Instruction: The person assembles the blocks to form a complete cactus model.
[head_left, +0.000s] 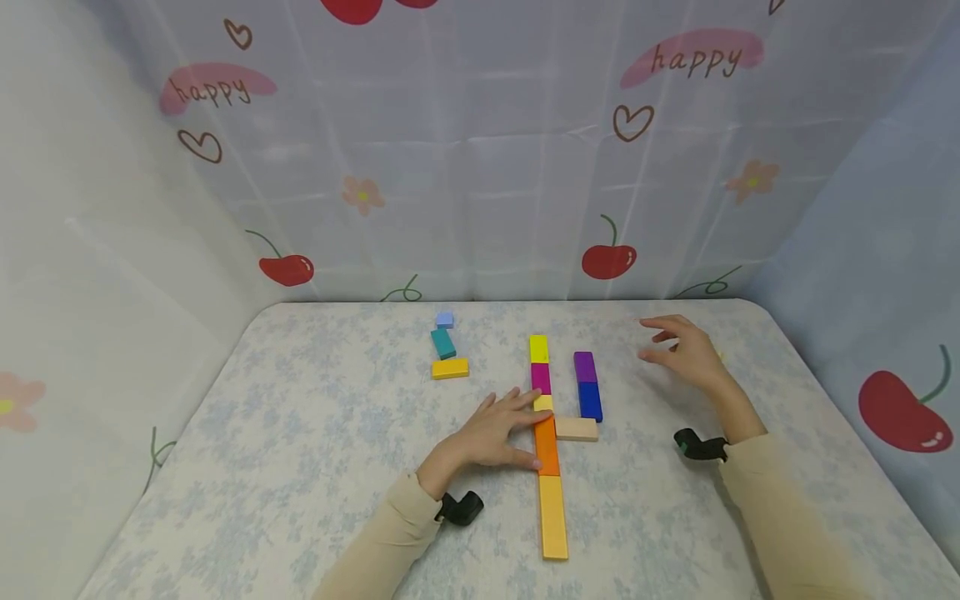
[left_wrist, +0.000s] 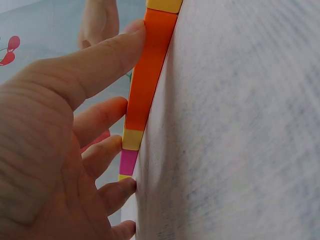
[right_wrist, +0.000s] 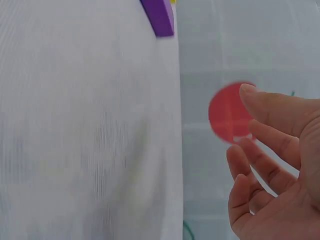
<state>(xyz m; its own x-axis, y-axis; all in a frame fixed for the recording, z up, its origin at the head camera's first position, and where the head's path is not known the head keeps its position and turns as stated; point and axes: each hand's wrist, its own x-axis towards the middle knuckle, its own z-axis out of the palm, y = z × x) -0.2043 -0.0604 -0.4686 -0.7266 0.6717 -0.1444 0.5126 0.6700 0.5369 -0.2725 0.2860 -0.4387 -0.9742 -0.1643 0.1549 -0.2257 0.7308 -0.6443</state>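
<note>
Fingers (head_left: 531, 418) of the left hand (head_left: 489, 437) lie spread and nearly straight against a row of blocks, touching without gripping. Its thumb meets the left edge of the orange block (head_left: 547, 450), a smooth, bright, flat bar in the middle of the row on the desk (head_left: 315, 500). Beyond it come a short pale yellow block (head_left: 543, 403), a magenta block (head_left: 541, 379) and a lime yellow block (head_left: 538, 348); on the near side is a longer golden block (head_left: 553, 521). To the right, a beige block (head_left: 577, 429) stands out crosswise from the orange one, with a blue block (head_left: 590, 402) and a purple block (head_left: 585, 367) end to end above it. The right hand (head_left: 693, 358) holds nothing, its fingers loosely bent and the thumb apart.

From the head, fingers partly cover the pale yellow block; the left wrist view shows its side plainly between orange and magenta. Only the head view takes in the yellow block (head_left: 450, 368), teal block (head_left: 443, 343) and light blue block (head_left: 445, 320) farther left. The right wrist view shows that hand's palm side.
</note>
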